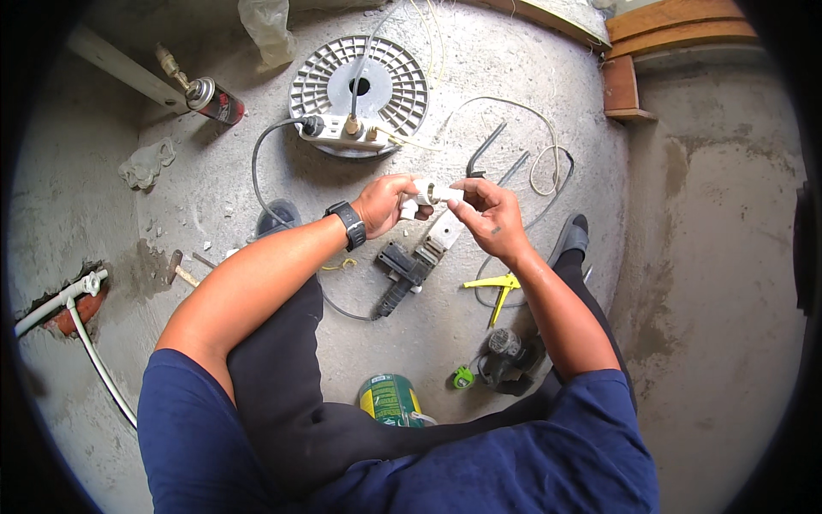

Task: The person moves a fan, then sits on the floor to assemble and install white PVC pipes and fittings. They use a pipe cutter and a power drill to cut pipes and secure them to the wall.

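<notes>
In front of me, my left hand (390,204) is closed around a white plastic pipe fitting (411,208), with thumb and fingers wrapped about it. Close by on its right, my right hand (494,218) pinches a shorter white plastic piece (449,195) between thumb and fingers. The two white parts meet or nearly meet; I cannot tell whether they are joined. Below them on the floor lies a dark-handled power tool with a flat metal plate (445,231), which looks like a pipe fusion welder. My fingers partly cover both white parts.
A grey cable reel (402,77) lies behind a white power strip (330,130) with plugs. Cords loop across the floor. Nearer me are a yellow two-armed tool (499,284), a green tape measure (463,377), a dark power tool (507,364) and a green can (390,397). A torch canister (214,100) stands far left.
</notes>
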### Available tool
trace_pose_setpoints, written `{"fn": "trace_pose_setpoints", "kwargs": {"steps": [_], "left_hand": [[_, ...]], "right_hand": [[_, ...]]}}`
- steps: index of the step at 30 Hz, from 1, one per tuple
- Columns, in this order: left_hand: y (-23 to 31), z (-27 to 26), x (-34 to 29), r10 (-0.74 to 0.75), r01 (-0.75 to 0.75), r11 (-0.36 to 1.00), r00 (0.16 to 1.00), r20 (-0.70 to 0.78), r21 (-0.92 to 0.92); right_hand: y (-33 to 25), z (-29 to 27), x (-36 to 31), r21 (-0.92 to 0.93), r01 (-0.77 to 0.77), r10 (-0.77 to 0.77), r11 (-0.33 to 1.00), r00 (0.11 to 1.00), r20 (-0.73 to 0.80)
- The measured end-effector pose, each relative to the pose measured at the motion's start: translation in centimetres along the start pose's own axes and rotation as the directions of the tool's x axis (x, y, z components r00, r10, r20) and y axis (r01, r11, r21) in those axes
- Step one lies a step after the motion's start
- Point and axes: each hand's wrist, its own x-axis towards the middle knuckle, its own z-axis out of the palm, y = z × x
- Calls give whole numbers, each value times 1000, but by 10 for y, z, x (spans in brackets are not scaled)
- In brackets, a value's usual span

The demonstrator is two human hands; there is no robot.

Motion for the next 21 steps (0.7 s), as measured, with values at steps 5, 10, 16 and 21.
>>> {"fn": "trace_pose_setpoints", "kwargs": {"steps": [5,10,16,21], "left_hand": [[1,2,-1,-1,1,1000,1000,-7,3],[-1,-2,-2,10,-10,999,1000,-5,35],[4,5,-7,58,-58,979,998,8,193],[61,56,-54,75,-125,765,992,105,632]], "right_hand": [[8,5,-1,3,-18,18,1000,999,-29],[7,6,-3,-40,4,-4,999,1000,-7],[-20,-8,0,-318,176,-155,932,984,90],[-86,-32,-6,-329,307,-284,893,951,118]]}}
